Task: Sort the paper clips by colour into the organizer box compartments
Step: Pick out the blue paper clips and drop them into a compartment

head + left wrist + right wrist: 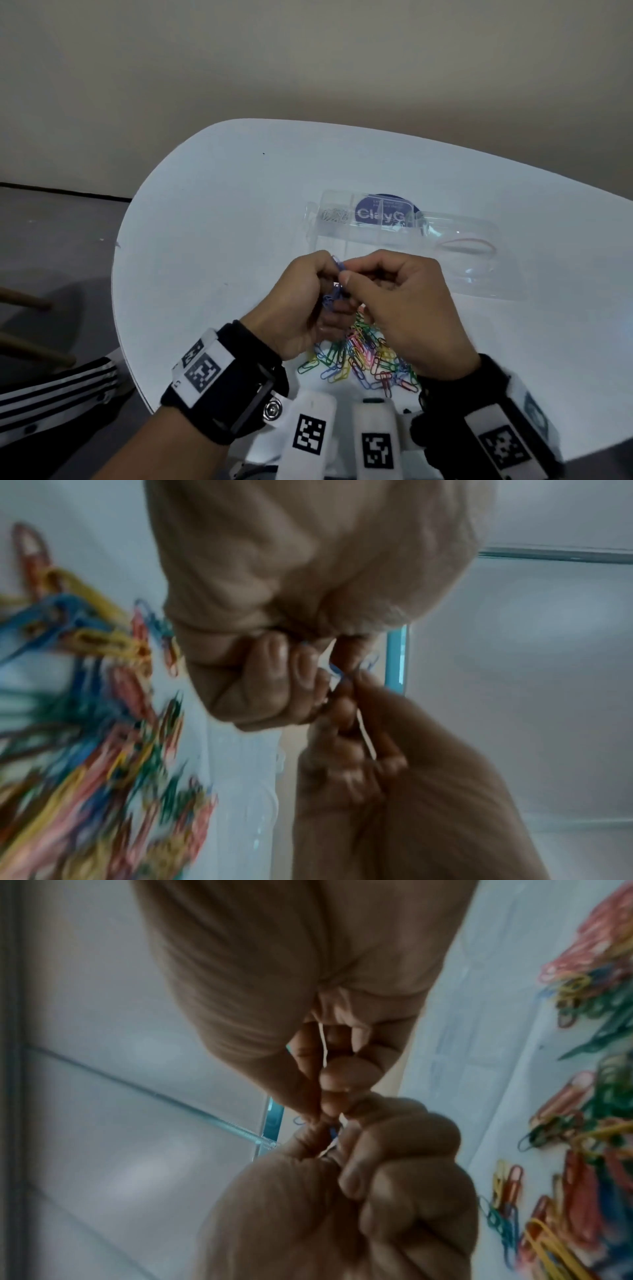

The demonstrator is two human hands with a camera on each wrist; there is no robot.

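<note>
Judging progress: I saw the sort barely begun.
Organizer box: near the tabletop's far edge, holding only some silver clips.
Mixed pile: unsorted at the near edge.
Left hand: curled around blue clips.
Right hand: pinching one of them.

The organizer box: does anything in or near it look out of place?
Yes. A red rubber band lies on the clear lid, which is folded open to the right of the box. It is not a paper clip. Silver clips already sit in the far-left compartment.
</note>
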